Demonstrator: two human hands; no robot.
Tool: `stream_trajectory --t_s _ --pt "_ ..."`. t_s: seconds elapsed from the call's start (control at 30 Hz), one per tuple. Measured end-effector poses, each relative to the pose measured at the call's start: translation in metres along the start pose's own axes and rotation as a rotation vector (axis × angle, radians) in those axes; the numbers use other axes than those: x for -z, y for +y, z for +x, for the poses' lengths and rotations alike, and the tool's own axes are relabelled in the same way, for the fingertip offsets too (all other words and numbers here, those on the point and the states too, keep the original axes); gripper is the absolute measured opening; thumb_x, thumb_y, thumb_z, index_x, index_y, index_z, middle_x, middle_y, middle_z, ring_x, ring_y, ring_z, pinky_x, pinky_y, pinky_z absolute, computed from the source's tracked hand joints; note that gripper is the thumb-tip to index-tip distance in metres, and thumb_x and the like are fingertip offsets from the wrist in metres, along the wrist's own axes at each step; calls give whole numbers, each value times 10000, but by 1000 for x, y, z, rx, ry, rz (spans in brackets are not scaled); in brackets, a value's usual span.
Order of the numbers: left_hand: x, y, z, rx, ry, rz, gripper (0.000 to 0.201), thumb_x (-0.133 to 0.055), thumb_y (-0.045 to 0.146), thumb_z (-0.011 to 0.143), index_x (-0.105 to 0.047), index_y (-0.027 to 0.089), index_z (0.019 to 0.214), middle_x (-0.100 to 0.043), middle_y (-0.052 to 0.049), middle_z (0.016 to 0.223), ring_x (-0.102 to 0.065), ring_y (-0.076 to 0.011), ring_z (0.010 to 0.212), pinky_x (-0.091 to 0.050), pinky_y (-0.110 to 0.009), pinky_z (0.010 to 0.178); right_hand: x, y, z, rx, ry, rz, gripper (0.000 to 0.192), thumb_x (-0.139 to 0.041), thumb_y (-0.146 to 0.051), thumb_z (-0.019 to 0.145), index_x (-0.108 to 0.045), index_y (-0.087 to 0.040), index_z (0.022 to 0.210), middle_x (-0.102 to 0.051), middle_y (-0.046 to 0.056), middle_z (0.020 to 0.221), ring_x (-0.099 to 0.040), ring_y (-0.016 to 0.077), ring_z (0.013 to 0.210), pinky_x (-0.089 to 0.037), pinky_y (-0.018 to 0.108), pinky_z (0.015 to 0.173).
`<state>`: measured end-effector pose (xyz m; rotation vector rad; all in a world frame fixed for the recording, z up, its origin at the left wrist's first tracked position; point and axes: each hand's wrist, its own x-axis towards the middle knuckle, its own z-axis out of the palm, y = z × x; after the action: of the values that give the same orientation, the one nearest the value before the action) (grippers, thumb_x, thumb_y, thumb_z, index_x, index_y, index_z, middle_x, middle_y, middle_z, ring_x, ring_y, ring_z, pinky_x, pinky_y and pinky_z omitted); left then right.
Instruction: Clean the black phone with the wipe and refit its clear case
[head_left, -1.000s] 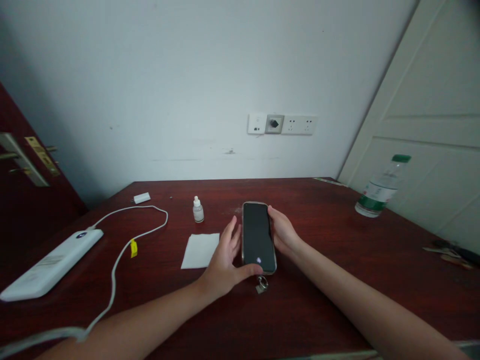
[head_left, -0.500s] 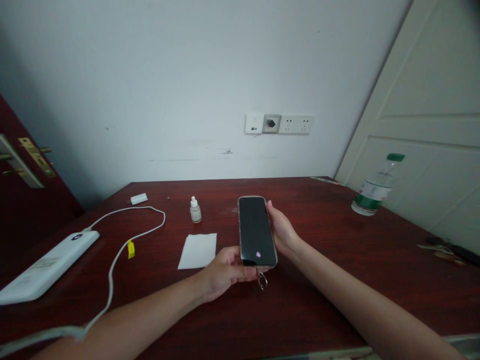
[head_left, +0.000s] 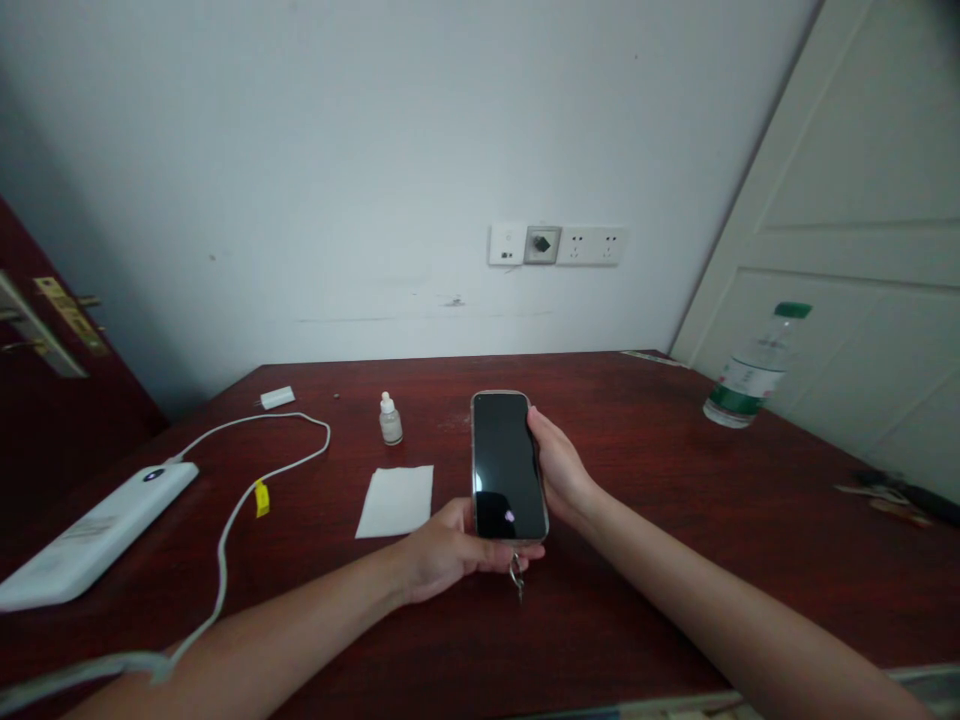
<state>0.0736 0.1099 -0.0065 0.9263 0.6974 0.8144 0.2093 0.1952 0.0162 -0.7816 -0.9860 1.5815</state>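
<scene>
A smartphone (head_left: pixel 508 465) with a dark screen and a clear case is held up over the table, tilted towards me. My left hand (head_left: pixel 454 545) grips its lower left corner, with the thumb along the bottom edge and other fingers hidden behind. Around the right edge is my right hand (head_left: pixel 561 468), its thumb on the side and its other fingers out of sight behind the phone. A small metal ring (head_left: pixel 517 573) dangles from the phone's bottom edge. Left of the phone lies a folded white tissue (head_left: pixel 396 502), close to my left hand.
Behind the tissue stands a dropper bottle (head_left: pixel 390 422). A white power bank (head_left: pixel 101 535) with a cable (head_left: pixel 223 540) and a charger plug (head_left: pixel 277 398) lie left. At right are a water bottle (head_left: pixel 746 375) and keys (head_left: pixel 892 495). Sockets (head_left: pixel 589 246) are on the wall.
The phone has shifted slightly left and turned a little in both hands. A reflection now shows on its screen, and the metal ring hangs straighter.
</scene>
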Motion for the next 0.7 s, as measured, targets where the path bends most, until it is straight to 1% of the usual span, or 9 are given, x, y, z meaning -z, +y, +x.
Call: stream_trajectory --t_s 0.1,0.27,0.33,0.43,0.6,0.7 --pt "0 0 1 14 11 -38 445 -774 99 604 -614 77 1018 -654 -176 1041 -607 -289 1019 -453 -375 874 1 1 1 -13 -25 -12 352 -498 -507 812 -574 -195 956 -653 47 755 -601 201 655 -510 334 606" --pt "-1 1 3 32 39 -91 425 -764 73 588 -624 82 989 -663 -158 1021 -609 -303 1012 -467 -366 852 1 1 1 -32 -29 1 352 -477 -510 821 -581 -192 929 -655 53 734 -603 204 635 -513 344 592" --pt "-2 2 3 41 48 -97 419 -759 71 586 -628 75 984 -663 -162 1019 -604 -311 1019 -471 -366 849 0 1 1 -54 -32 24 343 -464 -490 836 -586 -181 925 -656 61 726 -602 203 621 -514 342 584" --pt "-2 2 2 42 51 -104 410 -751 64 587 -636 78 981 -659 -164 1035 -600 -319 1024 -478 -366 839 -1 1 0 -83 1 85 303 -462 -431 857 -590 -166 927 -657 65 704 -595 194 593 -513 329 569" --pt "-2 1 2 29 7 -90 372 -737 79 623 -655 68 985 -656 -177 1039 -613 -310 1001 -481 -374 841 -2 3 0 -215 45 166 268 -429 -384 893 -590 -170 875 -653 55 668 -588 189 552 -505 325 547" --pt "-2 0 2 23 -5 -85 366 -732 82 632 -662 70 991 -655 -176 1042 -617 -302 994 -487 -364 836 -4 2 -1 -250 41 195 285 -416 -386 907 -596 -167 873 -661 62 687 -597 189 565 -503 318 561"
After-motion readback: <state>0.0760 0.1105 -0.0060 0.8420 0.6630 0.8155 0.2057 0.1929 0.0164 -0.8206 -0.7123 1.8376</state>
